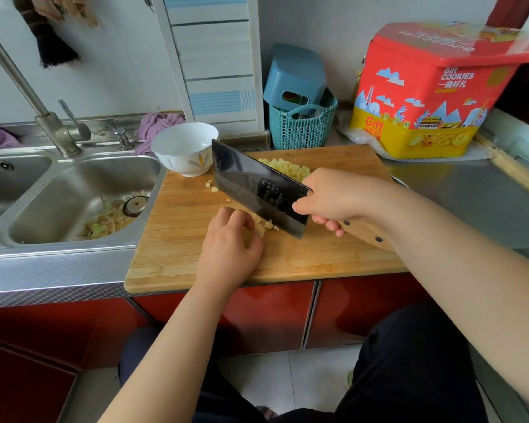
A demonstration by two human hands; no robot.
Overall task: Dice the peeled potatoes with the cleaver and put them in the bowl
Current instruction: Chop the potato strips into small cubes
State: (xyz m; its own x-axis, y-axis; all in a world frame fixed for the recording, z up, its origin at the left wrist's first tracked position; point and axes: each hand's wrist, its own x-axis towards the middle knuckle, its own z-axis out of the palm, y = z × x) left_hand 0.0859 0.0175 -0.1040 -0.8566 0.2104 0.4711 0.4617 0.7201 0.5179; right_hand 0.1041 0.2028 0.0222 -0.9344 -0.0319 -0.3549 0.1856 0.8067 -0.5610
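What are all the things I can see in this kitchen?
cutting board: one, light wood, on the counter by the sink
cleaver: one, dark blade with a wooden handle, over the board
diced potato: one pale yellow pile behind the blade, more bits by the left hand
bowl: one, white, at the board's far left corner
sink: one, steel, left, with peelings inside
basket: one, teal, by the wall
cookie tin: one, red and yellow, far right
left hand: holds potato pieces on the board
right hand: grips the cleaver handle
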